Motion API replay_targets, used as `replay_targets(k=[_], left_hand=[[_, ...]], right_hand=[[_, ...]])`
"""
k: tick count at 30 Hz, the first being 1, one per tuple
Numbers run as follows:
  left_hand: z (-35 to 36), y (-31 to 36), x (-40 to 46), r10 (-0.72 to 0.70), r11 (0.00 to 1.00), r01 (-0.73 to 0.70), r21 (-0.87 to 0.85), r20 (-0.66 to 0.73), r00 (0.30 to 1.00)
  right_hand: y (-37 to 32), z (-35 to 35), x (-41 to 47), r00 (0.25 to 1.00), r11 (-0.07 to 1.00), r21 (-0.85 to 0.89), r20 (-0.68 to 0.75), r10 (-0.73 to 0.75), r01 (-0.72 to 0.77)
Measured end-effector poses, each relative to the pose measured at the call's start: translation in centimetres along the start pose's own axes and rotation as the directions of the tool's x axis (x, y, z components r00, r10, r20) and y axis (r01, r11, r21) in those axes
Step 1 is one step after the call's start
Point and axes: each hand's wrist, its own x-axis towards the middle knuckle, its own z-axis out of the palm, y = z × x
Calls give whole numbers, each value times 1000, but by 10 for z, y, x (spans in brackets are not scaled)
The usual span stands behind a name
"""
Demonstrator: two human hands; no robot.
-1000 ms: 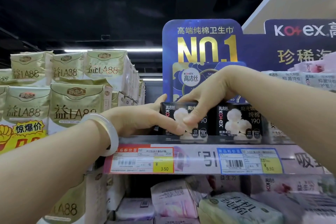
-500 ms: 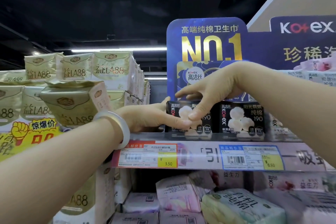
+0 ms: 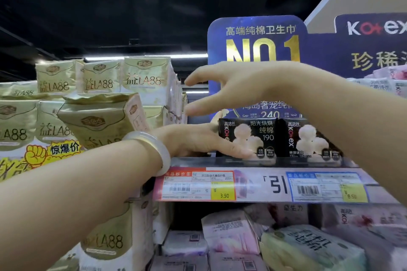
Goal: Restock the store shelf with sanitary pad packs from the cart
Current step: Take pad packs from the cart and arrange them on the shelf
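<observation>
On the shelf (image 3: 275, 161), two black Kotex pad packs (image 3: 248, 138) stand side by side and touching, closing off the front edge on the right. Left of them is a dark gap, partly filled by the left hand (image 3: 198, 142), whose fingers (image 3: 237, 150) lie against the left pack's face. A tilted gold LA88 pack (image 3: 101, 121) and the stacked gold packs behind it wall in that gap's left side. Above the black packs the air is free in front of the blue "NO.1" cardboard sign (image 3: 257, 37), except where the right hand (image 3: 233, 92) hangs spread, touching nothing. Below, soft pastel packs (image 3: 231, 233) crowd the lower shelf.
</observation>
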Motion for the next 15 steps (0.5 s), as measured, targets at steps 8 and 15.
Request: replay_targets(k=[8,15], left_hand=[[-9,0,1,60,997,-52,-51,179,982],[-18,13,1,-108,992,120,-40,234,966]], right_hand=[[33,-8,-33,989,990,56,-62,132,-129],[12,-6,-51,984,995,98,-176,27,-10]])
